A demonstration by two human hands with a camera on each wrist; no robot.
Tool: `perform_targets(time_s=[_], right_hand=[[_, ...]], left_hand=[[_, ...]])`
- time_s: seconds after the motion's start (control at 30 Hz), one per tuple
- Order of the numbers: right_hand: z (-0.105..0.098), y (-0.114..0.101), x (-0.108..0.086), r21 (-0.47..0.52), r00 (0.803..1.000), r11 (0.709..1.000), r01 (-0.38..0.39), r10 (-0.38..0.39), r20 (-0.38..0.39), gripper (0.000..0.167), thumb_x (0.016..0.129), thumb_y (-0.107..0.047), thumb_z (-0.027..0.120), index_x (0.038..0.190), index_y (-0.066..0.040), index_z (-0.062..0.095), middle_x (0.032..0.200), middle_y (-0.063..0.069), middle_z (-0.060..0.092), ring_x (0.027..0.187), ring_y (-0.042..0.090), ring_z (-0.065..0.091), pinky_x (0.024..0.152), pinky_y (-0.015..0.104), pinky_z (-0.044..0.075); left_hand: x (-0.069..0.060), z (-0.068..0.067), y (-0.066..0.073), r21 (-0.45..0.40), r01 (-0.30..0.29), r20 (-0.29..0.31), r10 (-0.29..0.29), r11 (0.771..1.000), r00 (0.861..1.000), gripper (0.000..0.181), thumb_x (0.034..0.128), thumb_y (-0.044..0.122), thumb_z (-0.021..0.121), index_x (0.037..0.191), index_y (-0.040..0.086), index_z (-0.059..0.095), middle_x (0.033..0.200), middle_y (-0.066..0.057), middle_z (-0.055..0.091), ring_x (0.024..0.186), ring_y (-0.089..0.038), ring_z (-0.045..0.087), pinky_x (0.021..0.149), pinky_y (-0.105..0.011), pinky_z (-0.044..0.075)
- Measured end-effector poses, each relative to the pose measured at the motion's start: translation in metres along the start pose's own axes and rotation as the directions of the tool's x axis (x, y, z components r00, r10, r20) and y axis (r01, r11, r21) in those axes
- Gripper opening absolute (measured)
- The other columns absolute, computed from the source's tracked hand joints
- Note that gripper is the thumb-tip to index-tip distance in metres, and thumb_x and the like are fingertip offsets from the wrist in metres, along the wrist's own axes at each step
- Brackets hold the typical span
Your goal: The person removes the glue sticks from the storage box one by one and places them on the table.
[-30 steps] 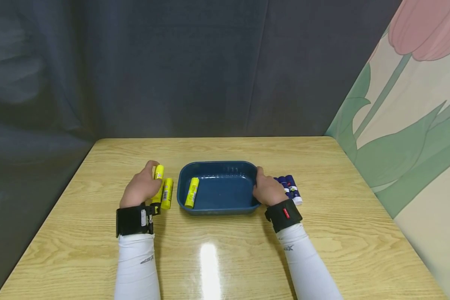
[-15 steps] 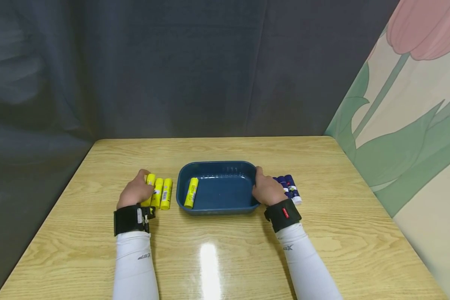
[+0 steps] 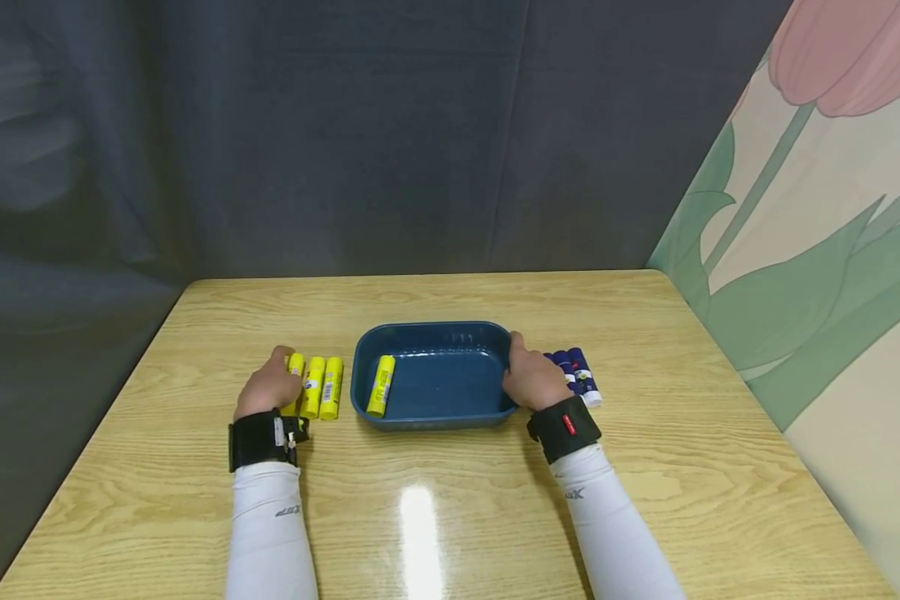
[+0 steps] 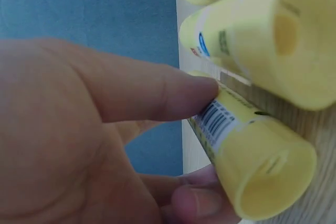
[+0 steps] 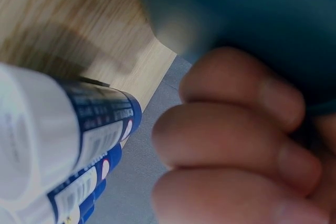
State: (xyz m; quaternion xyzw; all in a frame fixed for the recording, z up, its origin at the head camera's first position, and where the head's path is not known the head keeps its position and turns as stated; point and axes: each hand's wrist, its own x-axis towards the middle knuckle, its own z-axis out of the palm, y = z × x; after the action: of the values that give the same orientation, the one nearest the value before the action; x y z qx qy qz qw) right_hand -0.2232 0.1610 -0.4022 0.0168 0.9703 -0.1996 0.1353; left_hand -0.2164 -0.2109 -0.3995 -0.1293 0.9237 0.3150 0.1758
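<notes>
In the head view, my left hand [image 3: 270, 385] holds the leftmost of three yellow glue sticks [image 3: 296, 365] lying side by side. Seen from the left wrist, the thumb lies on this glue stick [image 4: 252, 150] and the fingertips are at its other side. Its neighbours are a middle glue stick [image 3: 312, 388] and a right-hand one [image 3: 332, 388]. My right hand [image 3: 537, 379] grips the right rim of a dark blue tray [image 3: 442, 422], fingers curled over its edge in the right wrist view. One more yellow glue stick [image 3: 381, 387] lies inside the tray, near its left wall.
Several dark blue glue sticks with white ends [image 3: 583, 377] lie just right of my right hand, partly hidden by it. Everything rests on a wooden table [image 3: 450, 483]. A dark curtain [image 3: 360, 142] hangs behind, and a flower-painted wall [image 3: 832, 275] rises at the right.
My left hand has moved left, from the middle yellow glue stick to the leftmost one, and has stayed there over the last half second. The right hand keeps its grip on the tray.
</notes>
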Motion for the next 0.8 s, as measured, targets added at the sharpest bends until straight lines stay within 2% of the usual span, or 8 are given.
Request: perform_targets(time_s=[0.2, 0.47, 0.67, 0.8], right_hand=[[-0.0002, -0.0004, 0.0001, -0.005, 1.000, 1.000, -0.003, 0.003, 0.004, 0.065, 0.100, -0.016, 0.052, 0.156, -0.005, 0.020, 0.083, 0.016, 0.062, 0.060, 0.025, 0.060, 0.049, 0.031, 0.042], [0.0000, -0.0003, -0.0006, -0.004, 1.000, 1.000, 0.001, -0.001, 0.004, 0.064, 0.100, -0.015, 0.051, 0.155, -0.004, 0.021, 0.081, 0.015, 0.062, 0.059, 0.025, 0.060, 0.048, 0.031, 0.042], [0.0005, 0.0000, 0.0001, -0.008, 1.000, 1.000, 0.004, -0.004, 0.003, 0.064, 0.100, -0.015, 0.051, 0.155, -0.004, 0.020, 0.080, 0.015, 0.062, 0.059, 0.024, 0.060, 0.048, 0.031, 0.042], [0.0008, 0.0003, 0.0008, -0.013, 1.000, 1.000, 0.006, -0.006, -0.002, 0.064, 0.100, -0.015, 0.051, 0.155, -0.003, 0.021, 0.080, 0.015, 0.062, 0.059, 0.024, 0.060, 0.048, 0.031, 0.042]], left_hand=[[0.0023, 0.0021, 0.0009, 0.000, 0.003, 0.007, -0.003, 1.000, 1.000, 0.069, 0.0924, 0.006, 0.041, 0.157, 0.004, 0.017, 0.142, -0.037, 0.041, 0.108, -0.041, 0.050, 0.085, -0.047, 0.045], [-0.0001, 0.0020, 0.0028, -0.018, 0.007, 0.018, -0.007, 1.000, 1.000, 0.067, 0.0944, 0.008, 0.032, 0.159, 0.002, 0.014, 0.154, -0.034, 0.029, 0.133, -0.047, 0.038, 0.107, -0.062, 0.034], [-0.0013, 0.0006, 0.0035, -0.066, 0.019, 0.024, -0.018, 0.998, 1.000, 0.066, 0.0956, 0.009, 0.033, 0.158, 0.000, 0.014, 0.153, -0.035, 0.030, 0.126, -0.045, 0.041, 0.101, -0.059, 0.039], [-0.0029, -0.0011, 0.0041, -0.062, 0.012, 0.026, -0.011, 0.998, 1.000, 0.065, 0.0964, 0.010, 0.034, 0.157, -0.003, 0.015, 0.151, -0.036, 0.032, 0.124, -0.045, 0.043, 0.099, -0.058, 0.041]])
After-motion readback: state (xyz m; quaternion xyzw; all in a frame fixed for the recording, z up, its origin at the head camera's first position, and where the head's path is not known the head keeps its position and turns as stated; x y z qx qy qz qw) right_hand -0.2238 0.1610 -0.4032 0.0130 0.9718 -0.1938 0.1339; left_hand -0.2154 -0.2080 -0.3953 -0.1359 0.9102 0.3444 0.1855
